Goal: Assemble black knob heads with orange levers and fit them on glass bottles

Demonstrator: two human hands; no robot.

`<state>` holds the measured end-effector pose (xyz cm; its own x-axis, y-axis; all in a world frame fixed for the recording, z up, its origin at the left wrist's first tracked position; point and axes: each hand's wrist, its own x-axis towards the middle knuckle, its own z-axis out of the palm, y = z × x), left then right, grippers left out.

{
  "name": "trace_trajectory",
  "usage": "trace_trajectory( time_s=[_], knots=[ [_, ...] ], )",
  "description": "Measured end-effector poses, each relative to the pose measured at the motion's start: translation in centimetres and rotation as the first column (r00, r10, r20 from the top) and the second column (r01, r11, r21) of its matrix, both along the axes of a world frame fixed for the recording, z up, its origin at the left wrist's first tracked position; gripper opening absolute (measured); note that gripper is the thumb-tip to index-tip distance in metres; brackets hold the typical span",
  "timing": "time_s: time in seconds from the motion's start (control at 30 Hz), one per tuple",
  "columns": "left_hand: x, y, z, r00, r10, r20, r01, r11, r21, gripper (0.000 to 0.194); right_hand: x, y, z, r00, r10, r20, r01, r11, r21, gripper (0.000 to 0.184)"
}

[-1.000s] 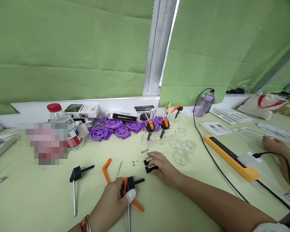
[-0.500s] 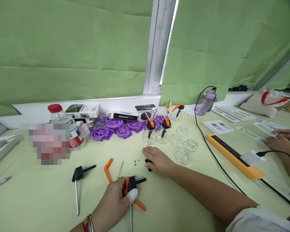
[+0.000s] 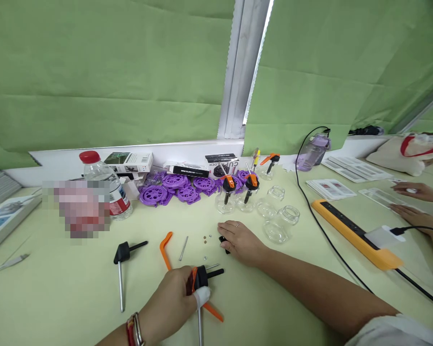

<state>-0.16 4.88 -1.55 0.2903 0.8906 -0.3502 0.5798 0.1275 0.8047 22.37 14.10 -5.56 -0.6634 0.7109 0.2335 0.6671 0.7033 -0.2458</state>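
Note:
My left hand (image 3: 176,298) is closed around a black spout head (image 3: 201,278) with a metal tube pointing down and an orange lever (image 3: 213,312) beside it. My right hand (image 3: 241,242) rests on the table, its thumb and fingers around a small black part (image 3: 222,239), mostly hidden. Between and left of the hands lie a loose orange lever (image 3: 165,247), a long screw (image 3: 183,248) and several tiny nuts or washers (image 3: 205,239). A second black spout head (image 3: 123,252) with a metal tube lies further left.
Glass bottles with orange-levered tops (image 3: 250,185) and bare glass bottles (image 3: 276,230) stand behind my right hand. Purple plastic parts (image 3: 153,195), boxes (image 3: 130,162) and a water bottle (image 3: 119,199) line the back. A yellow power strip (image 3: 357,235) and a co-worker's hands (image 3: 414,211) are at right.
The view has shifted slightly, so everything sits a little further right. Both my hands keep nearly the same places and holds. The co-worker's hands have moved over the white sheet.

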Motion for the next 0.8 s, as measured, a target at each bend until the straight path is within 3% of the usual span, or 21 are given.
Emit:
trace_trajectory(
  time_s=[0.13, 0.33, 0.47, 0.8],
  knots=[
    [-0.1, 0.1, 0.3, 1.0, -0.018, -0.025, 0.018, 1.0, -0.002, 0.025, 0.0, -0.5, 0.7, 1.0, 0.024, -0.018, -0.024, 1.0, 0.001, 0.045],
    [-0.4, 0.1, 0.5, 0.997, -0.071, -0.041, 0.07, 0.997, -0.021, 0.021, -1.0, -2.1, 2.1, 0.973, 0.231, 0.01, -0.229, 0.97, -0.08, 0.042],
    [-0.7, -0.1, 0.3, 0.994, -0.109, 0.004, 0.109, 0.991, -0.082, 0.017, -1.4, -2.7, 2.3, 0.956, 0.292, 0.029, -0.289, 0.953, -0.094, 0.042],
    [-0.7, 0.0, 0.0, 0.997, -0.077, 0.001, 0.076, 0.99, -0.115, 0.019, -1.0, -1.9, 2.7, 0.993, 0.113, 0.04, -0.109, 0.991, -0.08, 0.046]
  ],
)
